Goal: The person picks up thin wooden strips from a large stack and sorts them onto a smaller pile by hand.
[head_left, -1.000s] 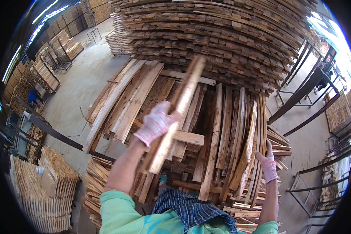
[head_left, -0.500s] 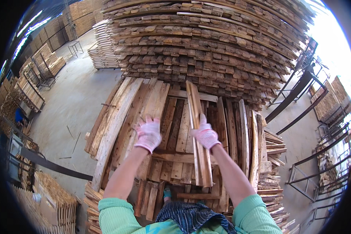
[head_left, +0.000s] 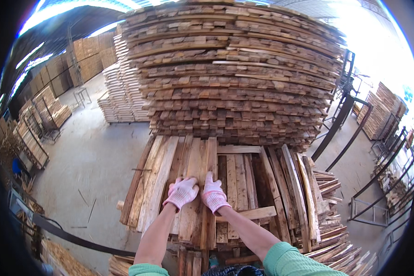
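My right hand (head_left: 215, 197), in a white and pink knitted glove, is closed round a long narrow wooden plank (head_left: 211, 156), its forefinger along the top. That plank lies against the right side of a row of planks (head_left: 159, 177) laid lengthwise before me. Close beside it, my left hand (head_left: 181, 191), gloved alike, rests on the row's right-hand boards, fingers slightly bent and apart. Right of the held plank, a gap in the top layer shows lower planks (head_left: 237, 177) and a crosswise batten (head_left: 254, 213).
A tall stack of layered boards (head_left: 230, 83) rises directly beyond. More planks stand on edge along the pile's right side (head_left: 303, 198). Dark metal frames (head_left: 340, 124) stand to the right. A curved dark bar (head_left: 78, 238) crosses the lower left above the concrete floor (head_left: 87, 170).
My right hand has brought the plank leftward and down against the row. My left hand has come closer to it, its fingers less spread. The view has tilted up.
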The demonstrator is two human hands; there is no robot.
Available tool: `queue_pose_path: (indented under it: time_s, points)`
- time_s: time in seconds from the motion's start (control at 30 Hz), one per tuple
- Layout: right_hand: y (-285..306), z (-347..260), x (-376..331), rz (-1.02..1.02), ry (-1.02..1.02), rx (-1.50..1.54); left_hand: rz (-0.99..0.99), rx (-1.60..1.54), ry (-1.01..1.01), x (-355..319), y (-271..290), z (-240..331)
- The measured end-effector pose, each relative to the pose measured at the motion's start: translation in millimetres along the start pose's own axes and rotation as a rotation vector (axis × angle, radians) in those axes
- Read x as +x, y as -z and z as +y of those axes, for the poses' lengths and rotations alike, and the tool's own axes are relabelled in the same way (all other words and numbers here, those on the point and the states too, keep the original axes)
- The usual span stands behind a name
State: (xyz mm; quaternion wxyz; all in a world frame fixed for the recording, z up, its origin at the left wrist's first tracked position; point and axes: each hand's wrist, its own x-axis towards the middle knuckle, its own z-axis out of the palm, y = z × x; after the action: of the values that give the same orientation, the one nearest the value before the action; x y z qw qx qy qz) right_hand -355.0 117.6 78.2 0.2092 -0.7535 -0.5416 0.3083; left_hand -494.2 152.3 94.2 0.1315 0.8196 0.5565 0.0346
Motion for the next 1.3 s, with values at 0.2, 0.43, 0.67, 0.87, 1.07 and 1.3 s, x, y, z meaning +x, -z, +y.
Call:
queue_pose_path:
  time_s: [0.2, 0.43, 0.67, 0.87, 1.07, 1.3]
  points:
    - [14.6, 81.0, 25.0, 0.277, 0.360, -0.085, -0.008, 0.128, -0.046, 15.7, -18.7, 46.3]
    - [195.3, 175.8, -90.2, 0.148, 0.013, 0.202, -0.009, 0.207, 0.022, -10.3, -30.8, 34.3]
    - [248.4, 410.6, -84.2, 0.394, -0.386, -0.262, 0.145, 0.142, -0.194, -18.9, -19.6, 119.8]
    - [270.0, 445.4, -74.2, 0.246, -0.327, -0.154, -0.257, -0.703, -0.533, -57.7, -101.8, 362.1]
    - [315.9, 472.6, -93.1, 0.173, -0.393, 0.034, -0.134, -0.205, -0.133, -20.8, -203.3, 462.7]
    - [352.4, 439.9, -122.3, 0.170, -0.335, 0.135, -0.294, -0.664, -0.003, 2.8, -202.2, 423.3]
